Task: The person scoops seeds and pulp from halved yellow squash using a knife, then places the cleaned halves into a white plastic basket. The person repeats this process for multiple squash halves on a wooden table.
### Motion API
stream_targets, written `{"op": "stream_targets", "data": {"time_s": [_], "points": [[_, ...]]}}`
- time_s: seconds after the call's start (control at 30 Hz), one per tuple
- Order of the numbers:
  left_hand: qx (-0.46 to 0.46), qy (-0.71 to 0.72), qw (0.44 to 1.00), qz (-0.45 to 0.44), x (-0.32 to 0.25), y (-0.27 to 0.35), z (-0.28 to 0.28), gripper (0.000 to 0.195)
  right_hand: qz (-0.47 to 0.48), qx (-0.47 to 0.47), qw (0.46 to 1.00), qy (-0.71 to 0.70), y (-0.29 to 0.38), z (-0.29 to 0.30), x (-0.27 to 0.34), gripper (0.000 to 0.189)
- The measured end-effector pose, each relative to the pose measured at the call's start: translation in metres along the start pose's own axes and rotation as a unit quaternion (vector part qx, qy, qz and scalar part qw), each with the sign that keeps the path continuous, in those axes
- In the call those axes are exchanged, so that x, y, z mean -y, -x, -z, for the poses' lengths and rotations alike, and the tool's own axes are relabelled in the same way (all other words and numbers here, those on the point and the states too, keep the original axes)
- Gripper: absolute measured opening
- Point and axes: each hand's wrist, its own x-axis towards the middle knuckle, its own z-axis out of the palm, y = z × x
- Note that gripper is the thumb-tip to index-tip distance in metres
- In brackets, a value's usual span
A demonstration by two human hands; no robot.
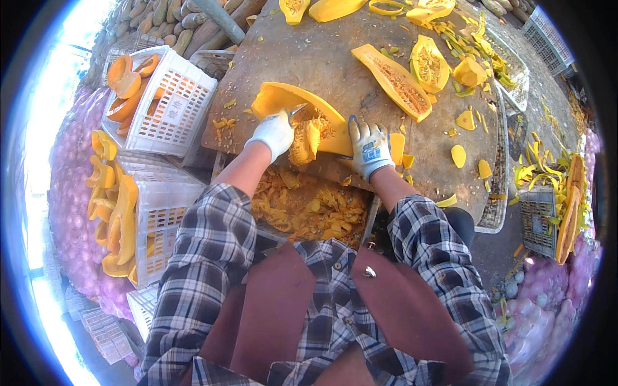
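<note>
My left hand (273, 132), in a white work glove, is closed on a metal tool (298, 108) whose kind I cannot tell; only its tip shows. It is inside the hollow of a halved yellow squash (326, 108). A clump of seeds and stringy pulp (306, 140) hangs over the squash's near edge beside that hand. My right hand (372, 144), gloved too, grips the squash's right end. Cut squash pieces (397, 147) lie beside the right hand on the wooden board (309, 58). Below the near edge, a container holds scooped pulp (318, 207).
Left stand white plastic crates (176, 108) of cut squash, with net sacks (77, 169) behind. More halves (393, 82) and peelings (456, 38) lie across the board. A crate (538, 219) with peelings stands at right; whole squashes (164, 17) are piled at the far left.
</note>
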Motion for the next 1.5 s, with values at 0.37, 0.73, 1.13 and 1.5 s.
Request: {"op": "stream_targets", "data": {"time_s": [0.37,0.73,1.13,1.5], "points": [[0.081,-0.119,0.987,-0.076,-0.038,0.001,-0.008,0.043,0.03,0.003,1.0,0.005,0.005,-0.009,-0.001,0.109],[0.116,-0.314,0.932,-0.142,-0.053,0.015,0.008,0.045,0.042,-0.043,0.998,-0.011,0.009,-0.012,-0.004,0.105],[0.205,0.466,0.851,0.129,-0.036,0.007,-0.013,0.043,0.043,-0.057,0.997,-0.019,0.01,-0.012,-0.005,0.107],[0.127,0.263,0.956,0.041,-0.052,0.012,-0.015,0.05,0.05,-0.04,0.998,-0.018,0.012,-0.007,-0.004,0.108]]}}
